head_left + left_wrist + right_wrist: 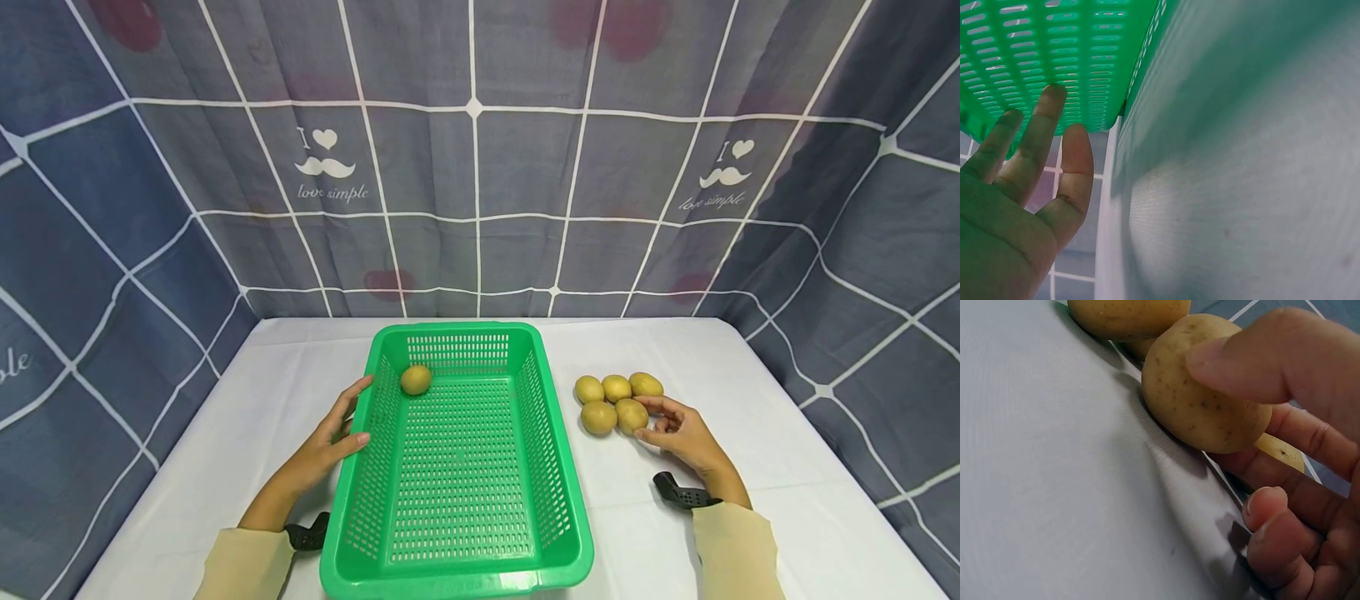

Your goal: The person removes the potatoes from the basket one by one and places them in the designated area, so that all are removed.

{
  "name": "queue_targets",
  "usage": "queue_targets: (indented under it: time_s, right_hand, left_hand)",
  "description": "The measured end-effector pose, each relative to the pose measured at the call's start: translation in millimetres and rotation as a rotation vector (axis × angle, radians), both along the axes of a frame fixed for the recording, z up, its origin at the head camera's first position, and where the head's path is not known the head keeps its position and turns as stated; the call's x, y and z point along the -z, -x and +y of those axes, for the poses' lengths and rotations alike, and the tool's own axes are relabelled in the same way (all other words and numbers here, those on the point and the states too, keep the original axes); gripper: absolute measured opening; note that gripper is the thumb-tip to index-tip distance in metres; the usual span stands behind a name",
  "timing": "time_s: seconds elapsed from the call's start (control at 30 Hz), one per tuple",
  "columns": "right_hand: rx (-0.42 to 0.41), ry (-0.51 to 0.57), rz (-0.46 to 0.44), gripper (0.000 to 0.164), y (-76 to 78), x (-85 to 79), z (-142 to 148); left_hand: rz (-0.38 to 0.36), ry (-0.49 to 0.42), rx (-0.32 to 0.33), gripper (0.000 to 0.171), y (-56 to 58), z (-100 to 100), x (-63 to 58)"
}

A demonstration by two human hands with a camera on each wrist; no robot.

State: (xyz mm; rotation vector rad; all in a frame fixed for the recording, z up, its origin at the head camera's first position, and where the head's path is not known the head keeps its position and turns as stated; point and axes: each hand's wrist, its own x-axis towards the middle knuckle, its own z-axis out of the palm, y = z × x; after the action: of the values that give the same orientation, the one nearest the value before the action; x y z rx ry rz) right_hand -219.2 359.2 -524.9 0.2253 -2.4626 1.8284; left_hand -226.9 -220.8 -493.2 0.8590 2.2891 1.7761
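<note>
A green plastic basket with slotted walls stands on the white-covered table, and one potato lies inside near its far left corner. My left hand is at the basket's left side; in the left wrist view its slightly bent fingers lie against the outer wall. To the right of the basket, several potatoes sit in a close cluster. My right hand pinches the front right potato between thumb and fingers, its ring and little fingers curled. That potato appears to be still at table level beside the others.
Two more potatoes of the cluster, the front left one and the back right one, lie close by the held one. A grey checked curtain surrounds the table at the back and sides. Black camera straps are on both wrists.
</note>
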Motion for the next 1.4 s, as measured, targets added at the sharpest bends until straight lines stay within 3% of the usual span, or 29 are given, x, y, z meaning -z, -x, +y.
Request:
queue_targets:
  time_s: [0.43,0.83,1.07,1.23,1.4]
  right_hand:
    - [-0.013,0.013,-0.006,0.048,-1.9,-2.4,0]
    - [-0.031,0.108,-0.045,0.044,-6.0,-4.7,9]
    - [0.046,0.159,-0.079,0.036,-9.0,-10.6,11]
    - [0.141,0.156,-0.037,0.024,-9.4,-19.8,9]
    - [0.172,0.121,0.032,0.010,-6.1,-28.4,4]
  left_hand:
    - [-0.003,-0.015,0.014,0.078,1.2,-1,0.7]
    - [-0.005,-0.035,0.027,0.078,1.6,-1,1.1]
    - [-0.009,-0.027,0.024,0.078,0.5,-1,0.5]
    - [-0.002,-0.015,0.015,0.078,1.2,-1,2.2]
    - [0.001,-0.005,0.003,0.078,0.5,0,2.9]
